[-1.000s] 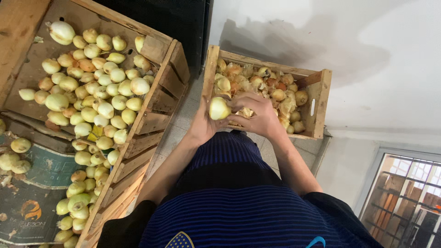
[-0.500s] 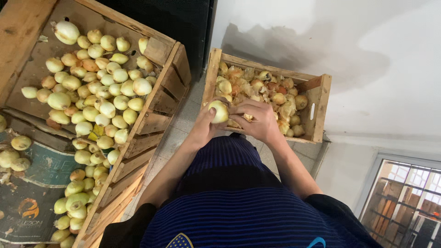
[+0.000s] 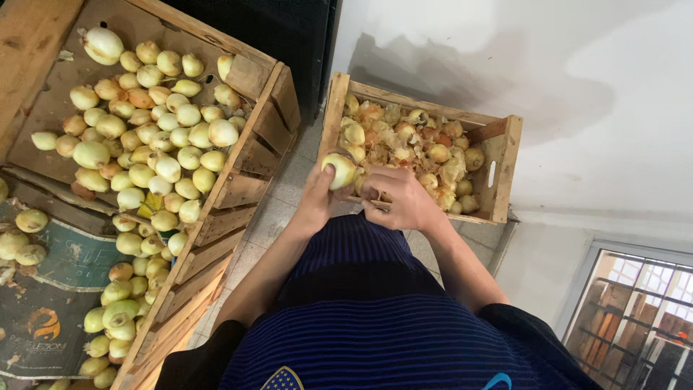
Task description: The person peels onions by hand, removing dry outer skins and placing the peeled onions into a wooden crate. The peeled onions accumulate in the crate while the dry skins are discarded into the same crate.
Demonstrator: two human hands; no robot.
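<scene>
My left hand (image 3: pixel 317 198) grips a pale peeled onion (image 3: pixel 339 170) over the near left corner of a small wooden crate (image 3: pixel 505 155). That crate holds unpeeled onions and loose papery skins. Just right of the onion, my right hand (image 3: pixel 393 196) is curled with its fingertips against the onion's side; I cannot see whether a strip of skin is pinched in it. Both forearms reach forward over my dark blue striped shirt.
A large wooden crate (image 3: pixel 245 155) full of peeled pale onions stands tilted at the left, with a second crate below it. Loose onions lie on printed cardboard (image 3: pixel 43 303) at far left. A white wall is behind; a barred window (image 3: pixel 635 310) is lower right.
My left hand turned the onion and shifted it slightly left. My right hand slid from on top of the onion down to its right side, fingers curling in.
</scene>
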